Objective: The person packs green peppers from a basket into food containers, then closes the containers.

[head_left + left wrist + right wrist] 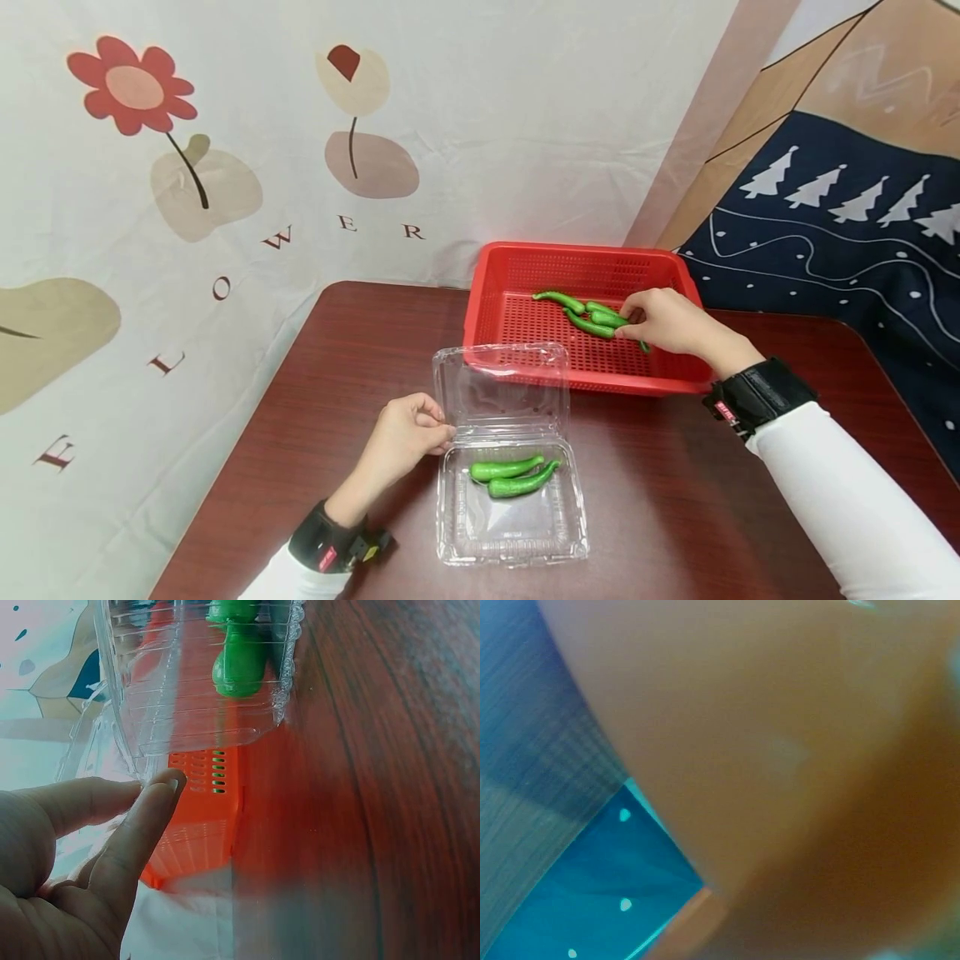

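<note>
A clear plastic clamshell container stands with its lid raised, the lid leaning over the basket's front rim. Two green chili peppers lie in its base. My left hand pinches the container's left edge near the hinge between thumb and fingers, seen closer in the left wrist view. In the red basket, my right hand pinches a green chili pepper, mostly hidden by the fingers. Several more peppers lie beside it. The right wrist view is mostly blurred skin.
The basket stands at the back of the dark wooden table, against a printed cloth. A navy cloth with white trees hangs at the right. Black bands circle both wrists.
</note>
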### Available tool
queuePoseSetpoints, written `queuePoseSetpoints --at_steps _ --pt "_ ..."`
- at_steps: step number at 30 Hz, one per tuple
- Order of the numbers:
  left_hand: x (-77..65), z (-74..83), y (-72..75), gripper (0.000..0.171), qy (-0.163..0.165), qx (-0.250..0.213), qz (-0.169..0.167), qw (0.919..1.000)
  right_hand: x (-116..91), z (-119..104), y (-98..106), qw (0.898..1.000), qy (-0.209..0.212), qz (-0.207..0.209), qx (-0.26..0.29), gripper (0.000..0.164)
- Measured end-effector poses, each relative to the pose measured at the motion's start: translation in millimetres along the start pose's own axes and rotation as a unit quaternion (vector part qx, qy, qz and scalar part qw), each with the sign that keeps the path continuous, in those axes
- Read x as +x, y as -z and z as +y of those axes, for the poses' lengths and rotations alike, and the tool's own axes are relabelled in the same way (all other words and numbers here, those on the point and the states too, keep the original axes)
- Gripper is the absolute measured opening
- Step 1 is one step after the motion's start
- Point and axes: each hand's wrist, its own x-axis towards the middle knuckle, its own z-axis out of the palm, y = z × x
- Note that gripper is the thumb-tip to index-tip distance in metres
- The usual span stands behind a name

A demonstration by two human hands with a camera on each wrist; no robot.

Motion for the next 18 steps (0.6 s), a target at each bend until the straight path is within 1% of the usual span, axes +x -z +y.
queuePoseSetpoints --at_steps 4,9,16,18 --pt "0.0 0.2 -0.1 0.019 0.001 -0.003 0.002 1.0000 -5 -4 7 1.000 0.000 0.021 0.015 0.020" --pt "0.4 -1.2 0.6 0.018 -0.003 0.001 0.005 1.0000 -14 -8 15 0.998 -0.002 0.060 0.012 0.020" --pt "1.2 -3.8 1.1 0.016 -0.008 0.030 0.015 0.9994 -28 -21 22 0.996 -0.011 0.087 0.022 0.023" --pt "1.5 -4.6 1.1 0.015 -0.010 0.031 0.016 0.9993 -32 -25 23 0.996 -0.010 0.091 0.024 0.024"
